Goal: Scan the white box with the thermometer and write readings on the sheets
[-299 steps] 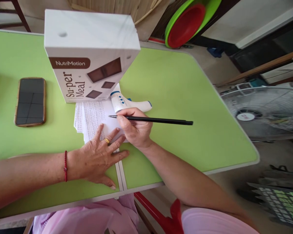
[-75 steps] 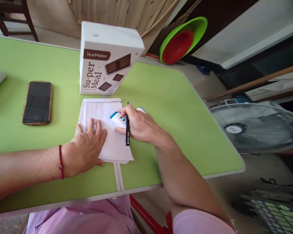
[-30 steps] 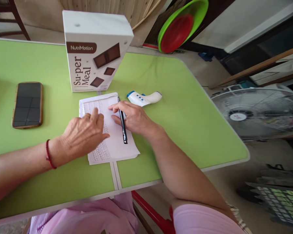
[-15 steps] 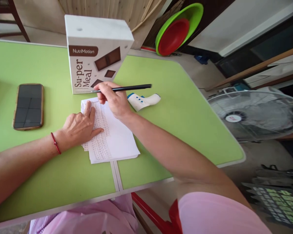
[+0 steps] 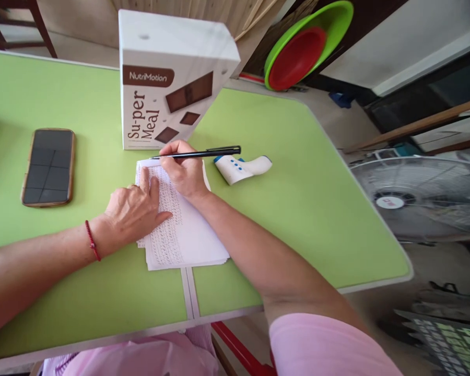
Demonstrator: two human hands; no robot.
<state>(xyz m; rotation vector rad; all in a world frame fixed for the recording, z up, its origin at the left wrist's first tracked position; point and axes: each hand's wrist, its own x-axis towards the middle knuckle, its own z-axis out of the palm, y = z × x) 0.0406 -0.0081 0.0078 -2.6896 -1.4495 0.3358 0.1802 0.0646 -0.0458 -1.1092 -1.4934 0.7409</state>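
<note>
A stack of white paper (image 5: 196, 235) lies on the green table, its left part covered with rows of handwriting. My left hand (image 5: 135, 211) rests flat on the written side, fingers apart, holding nothing. Between the fingers of my right hand (image 5: 186, 172) is a black pen (image 5: 211, 152), its tip pointing left near the top edge of the sheet. Whether the tip touches the paper I cannot tell. The right hand covers part of the sheet's upper right. Just behind the paper stands a white box (image 5: 180, 47) printed with chocolate pieces and "NutriMotion Su-per Meal".
A phone (image 5: 49, 167) with a dark screen lies on the left of the green table (image 5: 297, 209). Right of my right hand is a white and blue handheld thermometer (image 5: 243, 168). Beyond the table's right edge stand a fan (image 5: 419, 198) and green and red basins (image 5: 297, 57).
My right hand has come down closer to the paper, and the pen now lies lower over its top edge. The view has shifted slightly; my left hand stays on the sheet.
</note>
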